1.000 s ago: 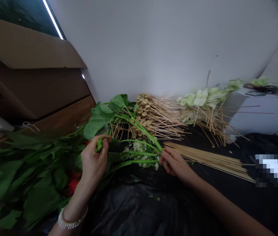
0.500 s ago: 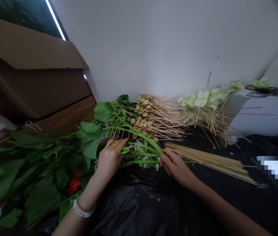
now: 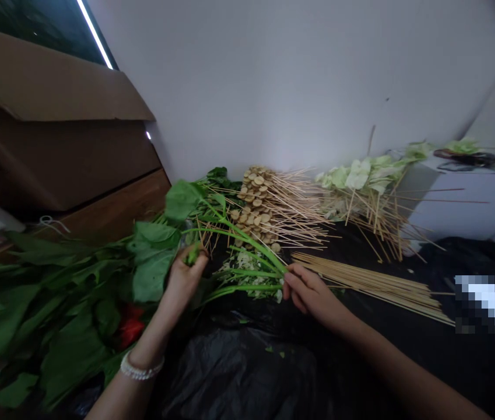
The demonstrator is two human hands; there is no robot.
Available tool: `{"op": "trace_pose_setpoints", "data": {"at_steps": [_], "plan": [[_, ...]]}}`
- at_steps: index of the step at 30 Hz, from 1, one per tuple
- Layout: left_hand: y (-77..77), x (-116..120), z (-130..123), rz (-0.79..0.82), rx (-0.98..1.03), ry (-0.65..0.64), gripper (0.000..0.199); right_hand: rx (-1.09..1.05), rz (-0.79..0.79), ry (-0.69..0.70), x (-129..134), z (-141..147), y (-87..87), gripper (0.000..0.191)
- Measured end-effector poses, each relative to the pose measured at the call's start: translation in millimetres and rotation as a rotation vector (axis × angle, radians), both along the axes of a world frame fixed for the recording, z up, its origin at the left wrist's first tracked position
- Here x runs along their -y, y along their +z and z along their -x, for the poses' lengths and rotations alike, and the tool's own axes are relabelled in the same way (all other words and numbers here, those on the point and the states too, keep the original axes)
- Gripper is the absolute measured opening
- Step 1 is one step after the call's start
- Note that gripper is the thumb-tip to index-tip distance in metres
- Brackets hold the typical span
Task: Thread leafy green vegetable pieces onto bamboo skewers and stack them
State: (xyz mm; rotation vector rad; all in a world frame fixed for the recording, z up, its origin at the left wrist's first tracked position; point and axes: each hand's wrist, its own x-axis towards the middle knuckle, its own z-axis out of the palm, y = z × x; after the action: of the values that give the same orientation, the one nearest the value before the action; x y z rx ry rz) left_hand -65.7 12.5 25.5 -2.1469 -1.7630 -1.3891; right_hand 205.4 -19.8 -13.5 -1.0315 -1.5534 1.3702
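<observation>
Stems [image 3: 269, 255] of a leafy green sprig lie nearer the person than the skewered slices [image 3: 255, 217], which serve as the landmark. Change noted: the left hand [image 3: 186, 277] now sits farther left, drawn back from the branching stems, and a small green piece [image 3: 192, 254] shows between its thumb and fingers. Judged from this, the piece is apart from the stems, though the fingers partly hide it and a full separation cannot be confirmed.

The right hand [image 3: 317, 294], to the near right of the slices, is unchanged: its thumb and fingertips pinch the joined end of the stems, appearing to steady them. The stems fan leftward from those fingertips, passing over chopped greens [image 3: 247, 271] on the near side of the slices. Two large leaves [image 3: 181, 200] [image 3: 151, 280] are left of the slices, the nearer one just beside the left hand.

Leaf pile [image 3: 67, 291]: well left of the slices. Bare skewers [image 3: 374, 287]: near right of them, on black plastic [image 3: 247, 361]. Skewered pale leaves [image 3: 358, 175]: right of them.
</observation>
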Motion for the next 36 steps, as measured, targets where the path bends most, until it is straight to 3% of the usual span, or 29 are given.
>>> {"op": "trace_pose_setpoints", "data": {"at_steps": [2,4,10,16,22,26,36], "plan": [[6.5,3,2,0.003,0.025,0.033,0.02,-0.02,0.016,-0.002,-2,-1,-1.6,0.033],[9.8,9,0,-0.002,-0.09,-0.014,0.019,-0.036,0.048,0.003,-3,-1,-1.0,0.034],[4.3,34,-35,-0.121,-0.392,-0.364,0.015,-0.039,0.133,0.067,4,4,9.1,0.037],[2.7,38,-65,-0.174,-0.586,-0.552,0.031,-0.065,0.114,0.148,8,4,5.9,0.039],[-6.4,33,-69,-0.296,-0.645,-0.588,0.025,-0.131,0.211,0.182,10,8,0.8,0.043],[-13.6,31,-69,-0.287,-0.692,-0.599,0.021,-0.153,0.254,0.174,10,11,0.6,0.044],[-14.6,29,-76,-0.198,-0.754,-0.587,0.02,-0.07,0.131,0.077,3,10,-12.6,0.041]]}}
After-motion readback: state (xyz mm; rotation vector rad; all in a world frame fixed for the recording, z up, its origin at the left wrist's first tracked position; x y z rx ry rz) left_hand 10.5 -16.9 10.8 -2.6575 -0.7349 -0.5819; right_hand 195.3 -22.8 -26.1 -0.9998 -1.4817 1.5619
